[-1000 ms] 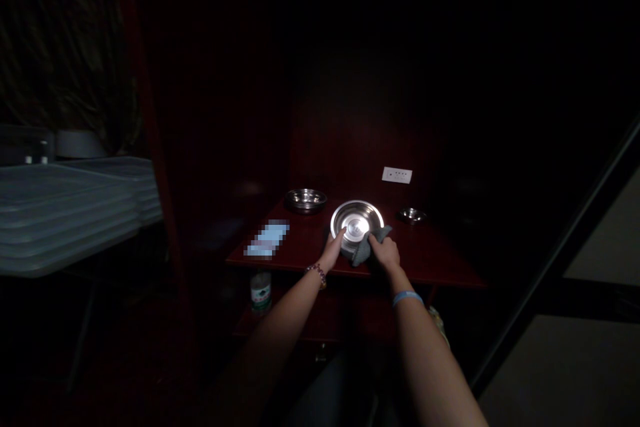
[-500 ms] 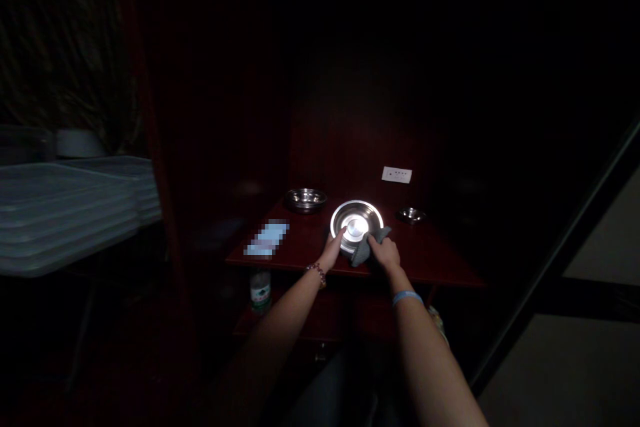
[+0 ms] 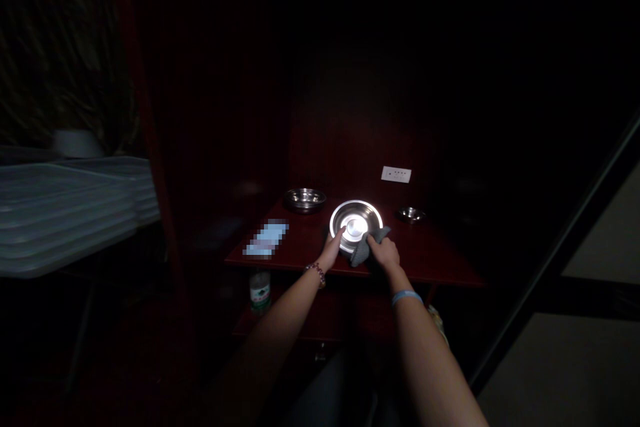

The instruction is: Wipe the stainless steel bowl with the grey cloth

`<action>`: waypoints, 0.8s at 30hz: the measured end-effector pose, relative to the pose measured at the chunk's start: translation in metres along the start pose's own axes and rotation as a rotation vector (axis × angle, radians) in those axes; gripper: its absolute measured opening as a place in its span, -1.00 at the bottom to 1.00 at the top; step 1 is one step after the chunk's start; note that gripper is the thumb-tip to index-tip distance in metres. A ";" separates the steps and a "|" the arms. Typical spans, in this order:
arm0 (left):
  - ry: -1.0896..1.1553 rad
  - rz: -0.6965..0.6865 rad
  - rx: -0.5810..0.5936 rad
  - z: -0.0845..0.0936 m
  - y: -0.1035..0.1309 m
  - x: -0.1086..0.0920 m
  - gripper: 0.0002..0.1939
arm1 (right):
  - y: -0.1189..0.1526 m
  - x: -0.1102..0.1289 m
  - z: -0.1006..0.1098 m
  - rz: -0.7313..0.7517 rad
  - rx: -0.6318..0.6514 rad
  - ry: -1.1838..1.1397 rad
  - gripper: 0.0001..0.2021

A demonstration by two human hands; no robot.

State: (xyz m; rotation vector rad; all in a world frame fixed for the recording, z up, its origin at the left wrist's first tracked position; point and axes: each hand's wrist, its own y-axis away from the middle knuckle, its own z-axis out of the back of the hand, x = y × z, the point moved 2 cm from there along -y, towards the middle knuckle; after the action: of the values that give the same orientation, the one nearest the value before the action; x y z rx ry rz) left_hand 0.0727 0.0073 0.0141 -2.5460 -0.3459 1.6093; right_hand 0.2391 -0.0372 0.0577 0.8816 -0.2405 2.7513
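A shiny steel bowl is held up tilted toward me above the dark red desk. My left hand grips its lower left rim, the thumb inside and the other fingers hidden behind. At the lower right rim, my right hand is closed on a grey cloth, which lies against the bowl. Back left on the desk sit steel bowls, seemingly stacked. A smaller steel dish rests at the back right.
A blurred-out bright rectangle lies on the desk's left side. Below it, a bottle with a green-and-white label stands on a lower shelf. A white socket plate is on the back panel. Stacked translucent plastic containers stand at far left.
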 end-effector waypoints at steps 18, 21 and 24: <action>0.023 0.031 -0.047 -0.004 0.007 -0.009 -0.66 | -0.010 -0.003 -0.007 0.010 0.004 -0.129 -0.45; 0.027 0.047 -0.053 -0.005 0.009 -0.011 -0.69 | -0.011 -0.003 -0.008 0.004 0.011 -0.142 -0.46; 0.041 0.049 -0.046 -0.006 0.010 -0.012 -0.72 | -0.011 -0.003 -0.008 0.005 0.024 -0.154 -0.47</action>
State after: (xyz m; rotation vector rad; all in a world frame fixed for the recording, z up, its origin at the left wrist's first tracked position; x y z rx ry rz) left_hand 0.0743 -0.0048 0.0248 -2.6372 -0.3227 1.5814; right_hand 0.2402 -0.0250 0.0498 1.1023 -0.2374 2.6986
